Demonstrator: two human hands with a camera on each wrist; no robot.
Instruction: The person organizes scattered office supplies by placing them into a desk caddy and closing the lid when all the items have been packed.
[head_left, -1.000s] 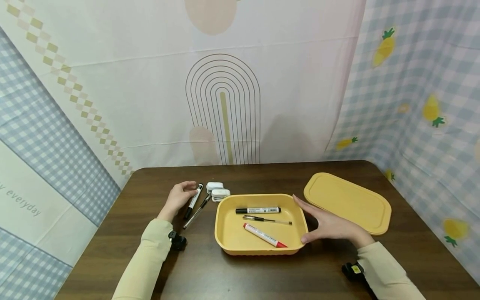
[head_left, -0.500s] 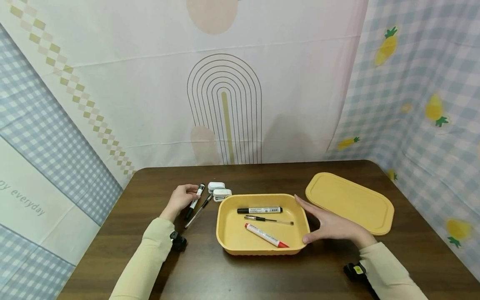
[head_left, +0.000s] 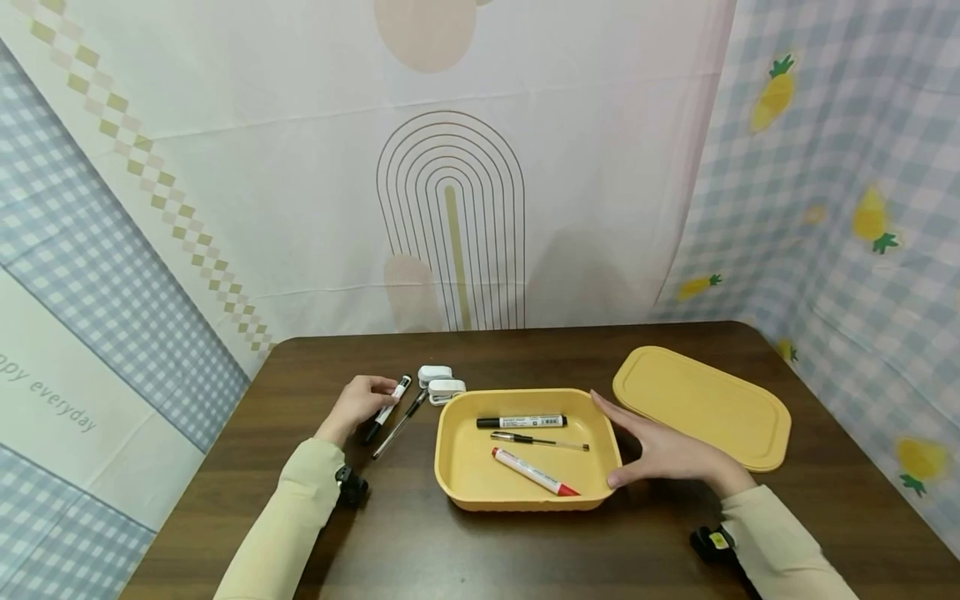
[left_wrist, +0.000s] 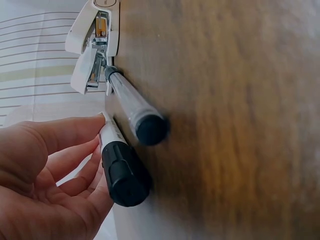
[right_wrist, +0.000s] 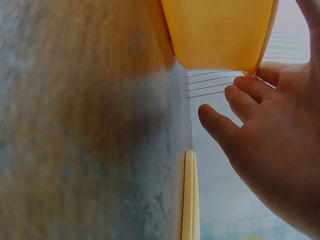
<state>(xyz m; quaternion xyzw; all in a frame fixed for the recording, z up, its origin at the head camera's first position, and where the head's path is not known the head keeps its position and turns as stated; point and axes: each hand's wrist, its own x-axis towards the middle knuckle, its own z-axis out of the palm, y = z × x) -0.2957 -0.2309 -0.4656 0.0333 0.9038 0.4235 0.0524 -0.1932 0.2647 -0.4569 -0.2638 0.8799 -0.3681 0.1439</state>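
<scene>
In the head view my left hand [head_left: 360,405] is at the left of the table, pinching a black-capped white marker [head_left: 384,415] between thumb and fingers. Its black cap [left_wrist: 126,175] points toward the camera in the left wrist view. A clear pen with a black end [head_left: 399,428] lies just right of that marker. My right hand [head_left: 667,454] spreads along the right side of a yellow box [head_left: 465,471], thumb at the near corner and index finger at the far rim. Inside the box lie a black marker [head_left: 521,422], a pen [head_left: 540,442] and a red marker [head_left: 535,472].
Two small white staplers [head_left: 446,390] sit beside the box's back left corner, close to the loose pen's far end. A yellow lid [head_left: 697,408] lies flat on the brown table [head_left: 517,558], behind my right hand. Patterned cloth [head_left: 600,208] hangs beyond the table.
My left fingers have come down onto the marker and now pinch it, and it has shifted slightly toward me. The right hand stays at the box; the head view has shifted a little.
</scene>
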